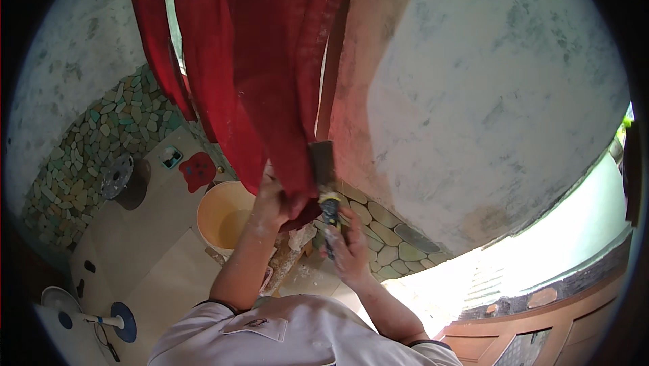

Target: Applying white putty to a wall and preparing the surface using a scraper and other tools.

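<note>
A long red curtain (263, 61) hangs down in front of me, and its lower end is bunched in my left hand (271, 203), which is closed around the cloth. In my right hand (348, 247) is a putty knife (324, 170), its wide dark blade pointing up and its black and yellow handle wrapped by my fingers. The blade lies close beside the curtain's right edge; whether they touch I cannot tell. White residue marks my fingers and wrists.
A pale bucket (226, 217) stands on the floor left of my left forearm. Farther left are a red stool (197, 171) and a dark metal pot-like object (125, 180). The patchy white wall (493, 95) rises at right, above stone cladding (389, 237).
</note>
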`<act>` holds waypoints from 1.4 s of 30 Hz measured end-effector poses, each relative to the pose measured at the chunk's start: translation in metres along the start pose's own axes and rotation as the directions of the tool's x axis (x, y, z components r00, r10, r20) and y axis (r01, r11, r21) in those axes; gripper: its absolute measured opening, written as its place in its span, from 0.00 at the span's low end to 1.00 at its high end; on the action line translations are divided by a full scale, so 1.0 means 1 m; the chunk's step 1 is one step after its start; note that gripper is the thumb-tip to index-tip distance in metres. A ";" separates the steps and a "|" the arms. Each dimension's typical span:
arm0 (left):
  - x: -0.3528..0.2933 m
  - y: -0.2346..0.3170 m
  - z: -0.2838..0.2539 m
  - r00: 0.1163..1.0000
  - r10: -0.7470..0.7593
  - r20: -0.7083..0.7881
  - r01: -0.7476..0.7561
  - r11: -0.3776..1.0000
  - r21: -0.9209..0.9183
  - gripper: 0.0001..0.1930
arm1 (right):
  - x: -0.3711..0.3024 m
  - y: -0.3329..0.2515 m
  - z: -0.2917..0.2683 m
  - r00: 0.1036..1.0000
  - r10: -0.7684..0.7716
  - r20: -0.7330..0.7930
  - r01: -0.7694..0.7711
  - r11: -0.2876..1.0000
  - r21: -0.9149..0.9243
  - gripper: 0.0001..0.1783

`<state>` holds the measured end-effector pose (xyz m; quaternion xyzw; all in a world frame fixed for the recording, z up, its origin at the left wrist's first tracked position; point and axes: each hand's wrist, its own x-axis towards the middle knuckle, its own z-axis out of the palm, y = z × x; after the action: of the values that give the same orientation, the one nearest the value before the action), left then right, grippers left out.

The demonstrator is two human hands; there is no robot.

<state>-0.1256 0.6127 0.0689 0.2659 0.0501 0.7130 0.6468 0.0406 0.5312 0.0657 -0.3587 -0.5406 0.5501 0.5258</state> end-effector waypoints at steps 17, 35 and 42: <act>0.015 -0.006 0.043 0.962 0.172 -0.214 0.001 0.779 0.627 0.07 | -0.048 -0.030 0.015 0.997 0.016 0.073 0.027 0.831 -0.555 0.24; -0.179 -0.008 -0.061 0.983 0.160 0.095 -0.158 0.447 0.880 0.34 | -0.215 0.072 0.060 0.925 -0.131 -0.356 0.243 0.926 0.290 0.25; -0.245 0.014 -0.018 0.860 -0.505 0.073 0.272 0.574 0.772 0.19 | -0.275 0.067 0.097 0.952 0.040 -0.304 0.059 0.949 0.309 0.22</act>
<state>-0.1405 0.3827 -0.0176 0.5861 0.2983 0.4220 0.6241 -0.0129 0.2537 -0.0317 -0.3486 -0.3596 0.5642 0.6563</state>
